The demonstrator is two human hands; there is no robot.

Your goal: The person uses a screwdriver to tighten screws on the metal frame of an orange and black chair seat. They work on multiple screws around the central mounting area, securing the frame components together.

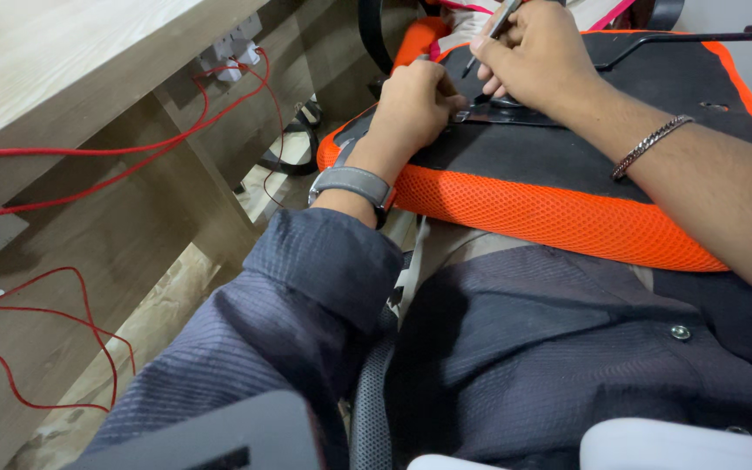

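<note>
- On the person's lap lies an orange mesh seat cushion (567, 222), underside up, its black base panel (524, 152) facing the camera.
- Upon that panel, near its far edge, sits a black metal bracket (515, 113); both hands meet there.
- The left hand (411, 109) is curled and pressed down on the panel just left of the bracket, fingers tucked; whether it grips anything cannot be told.
- The right hand (533, 57) is clenched around a slim metal tool (502, 19), held like a pen, tip hidden behind the fingers at the bracket.
- Left of the cushion stands a wooden tabletop (54, 61) with red wires (132, 161) hanging beside it.
</note>
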